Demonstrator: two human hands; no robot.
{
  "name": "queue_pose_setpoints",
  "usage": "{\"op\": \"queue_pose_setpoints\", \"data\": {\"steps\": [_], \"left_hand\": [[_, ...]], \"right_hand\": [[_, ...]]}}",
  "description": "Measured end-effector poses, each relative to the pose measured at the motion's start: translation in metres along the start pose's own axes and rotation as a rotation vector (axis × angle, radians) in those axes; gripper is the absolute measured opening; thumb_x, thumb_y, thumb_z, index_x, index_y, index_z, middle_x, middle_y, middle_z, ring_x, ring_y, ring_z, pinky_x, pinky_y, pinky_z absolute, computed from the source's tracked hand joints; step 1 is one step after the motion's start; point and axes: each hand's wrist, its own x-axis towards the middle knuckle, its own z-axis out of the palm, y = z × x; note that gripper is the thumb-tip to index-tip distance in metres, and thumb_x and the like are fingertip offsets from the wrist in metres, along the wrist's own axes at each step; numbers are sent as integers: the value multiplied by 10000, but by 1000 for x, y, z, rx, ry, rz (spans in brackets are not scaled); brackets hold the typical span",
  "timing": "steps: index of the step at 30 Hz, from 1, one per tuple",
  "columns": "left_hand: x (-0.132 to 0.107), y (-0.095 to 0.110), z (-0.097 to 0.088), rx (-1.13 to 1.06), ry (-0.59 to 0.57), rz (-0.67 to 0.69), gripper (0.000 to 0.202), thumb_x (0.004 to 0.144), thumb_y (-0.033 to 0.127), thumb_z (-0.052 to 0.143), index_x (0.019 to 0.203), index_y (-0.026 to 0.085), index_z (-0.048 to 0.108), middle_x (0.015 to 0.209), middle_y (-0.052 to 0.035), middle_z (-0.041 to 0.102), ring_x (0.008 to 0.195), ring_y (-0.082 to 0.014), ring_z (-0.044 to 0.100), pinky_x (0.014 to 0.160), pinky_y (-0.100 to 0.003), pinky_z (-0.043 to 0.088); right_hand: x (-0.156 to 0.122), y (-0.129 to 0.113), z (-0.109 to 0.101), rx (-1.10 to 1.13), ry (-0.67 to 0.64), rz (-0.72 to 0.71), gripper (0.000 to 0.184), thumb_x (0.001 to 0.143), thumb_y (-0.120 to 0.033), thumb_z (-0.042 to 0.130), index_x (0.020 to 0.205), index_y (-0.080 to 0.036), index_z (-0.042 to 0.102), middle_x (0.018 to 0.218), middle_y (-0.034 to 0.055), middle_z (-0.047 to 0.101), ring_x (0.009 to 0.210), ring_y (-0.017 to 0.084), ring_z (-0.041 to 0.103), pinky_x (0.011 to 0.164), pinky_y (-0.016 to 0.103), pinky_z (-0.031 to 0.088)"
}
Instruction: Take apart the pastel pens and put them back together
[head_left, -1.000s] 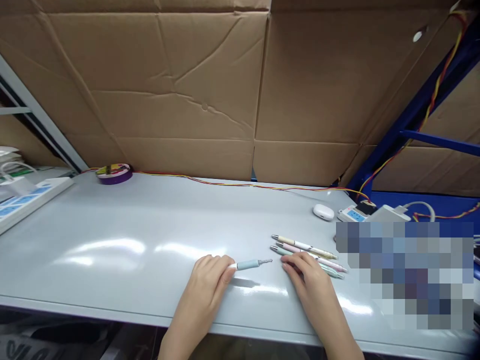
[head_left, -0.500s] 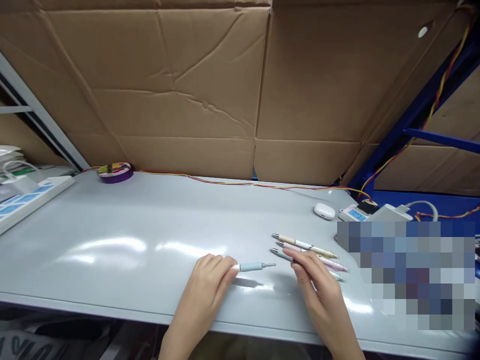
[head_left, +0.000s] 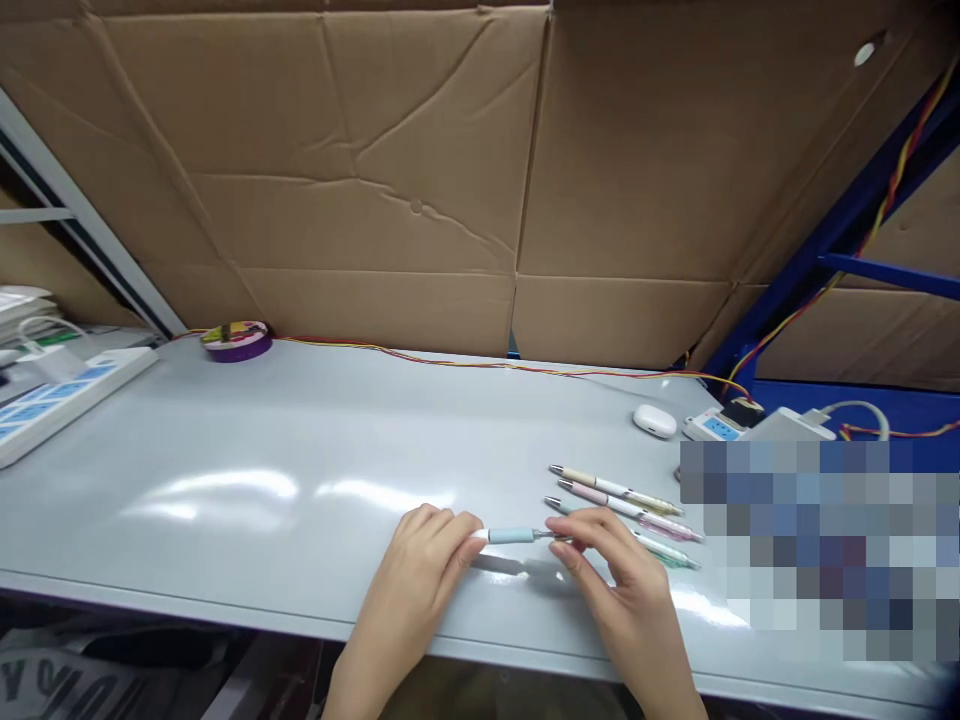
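Note:
My left hand (head_left: 431,555) is closed around the white barrel of a pen (head_left: 511,536) with a light blue grip, held level above the table. A thin metal end sticks out of the grip towards the right. At that end my right hand (head_left: 626,565) has its thumb and forefinger pinched about the metal tip, which they partly hide. Beside and behind the right hand lie three pens on the table: a beige one (head_left: 615,488), a pink one (head_left: 630,511) and a green one (head_left: 667,551). The right hand covers the green pen's middle.
The grey table (head_left: 300,420) ends in a front edge below my hands. A white earbud case (head_left: 654,421) and a power strip (head_left: 712,426) lie at the back right. A purple round tin (head_left: 236,342) and another power strip (head_left: 75,400) are at the left. Cardboard (head_left: 375,150) stands behind.
My right hand has moved left to the pen's metal end, and its thumb and forefinger have closed there. The left hand keeps its hold; the view has shifted slightly.

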Motion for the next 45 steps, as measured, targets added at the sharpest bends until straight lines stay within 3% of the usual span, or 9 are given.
{"op": "queue_pose_setpoints", "data": {"steps": [7, 16, 23, 26, 29, 34, 41, 43, 45], "left_hand": [[0, -1, 0, 37, -50, 55, 291, 1003, 320, 296, 904, 232, 555, 784, -1, 562, 788, -200, 491, 723, -331, 414], [-2, -2, 2, 87, 10, 131, 240, 994, 256, 330, 886, 215, 541, 766, -5, 568, 756, -201, 489, 717, -334, 397], [-2, 1, 3, 85, 19, 153, 249, 996, 296, 333, 890, 221, 546, 783, -6, 581, 770, -201, 501, 725, -332, 399], [-2, 2, 2, 39, -15, 136, 263, 998, 286, 313, 877, 224, 538, 785, -3, 587, 758, -195, 509, 715, -320, 407], [-3, 2, 2, -18, -6, 105, 287, 1002, 277, 283, 867, 220, 530, 792, -2, 592, 750, -188, 519, 704, -312, 414], [-3, 1, 1, 9, -3, 103, 283, 1001, 271, 292, 872, 220, 538, 796, 1, 606, 754, -188, 532, 735, -326, 413], [-2, 0, 1, 101, 7, 127, 269, 997, 273, 323, 883, 222, 560, 799, 2, 622, 762, -189, 544, 749, -329, 408], [-2, 0, 1, 76, 5, 117, 268, 996, 278, 328, 885, 226, 566, 805, 3, 621, 766, -185, 548, 747, -320, 412], [-3, 2, 1, 37, 12, 80, 284, 998, 290, 314, 885, 228, 567, 808, 1, 619, 763, -184, 550, 734, -311, 417]], "right_hand": [[-1, 1, 2, 74, -18, 90, 58, 837, -247, 626, 869, -235, 672, 849, 22, 707, 792, 186, 670, 675, 238, 539], [-2, 1, 0, 70, -115, 103, 94, 846, -297, 621, 835, -228, 684, 834, 25, 716, 756, 190, 666, 658, 244, 513], [1, 2, 7, -183, -117, -77, 465, 972, -354, 364, 537, -206, 432, 506, -23, 445, 469, 122, 441, 459, 242, 344], [0, 0, 6, -122, -96, -60, 318, 966, -367, 387, 775, -199, 579, 660, 2, 580, 569, 135, 531, 525, 237, 415], [-2, 0, 1, -41, -92, -38, 264, 902, -333, 543, 1144, -226, 548, 920, 18, 679, 720, 142, 619, 646, 221, 489], [-3, 3, -3, -19, -180, 2, 65, 899, -253, 550, 905, -248, 614, 859, -14, 694, 744, 139, 646, 635, 190, 483], [2, 0, 5, -226, -351, 36, 434, 987, -365, 298, 604, -209, 429, 552, -32, 474, 507, 127, 471, 488, 238, 368], [1, 0, 5, -213, -320, 62, 410, 979, -394, 316, 663, -208, 500, 570, -28, 510, 512, 132, 489, 488, 240, 385], [-2, 0, 3, -149, -265, 88, 260, 950, -398, 407, 903, -212, 583, 719, -2, 622, 605, 149, 574, 546, 240, 451]]}}
